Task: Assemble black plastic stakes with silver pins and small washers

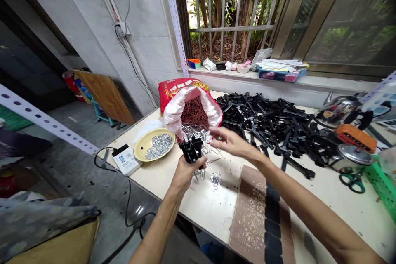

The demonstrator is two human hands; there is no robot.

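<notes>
My left hand (185,172) is closed around a small bunch of black plastic parts (191,151), held above the table in front of a sack. My right hand (232,143) reaches in from the right, its fingers stretched out and apart, over loose silver rods (213,148) that look like long screws. Whether its fingertips touch them I cannot tell. The red sack (167,95) lies on its side with its white lining folded back, full of thin reddish-brown rods (195,112). Below my hands is a little heap of small shiny metal pieces (216,179).
A yellow bowl (138,152) of small metal pieces stands left, beside a white box (126,161) with a cable. Black plastic parts (266,119) are heaped at the back right. A brown board (250,210) lies in front; scissors (352,183), a pot (349,161) and a kettle (338,109) are right.
</notes>
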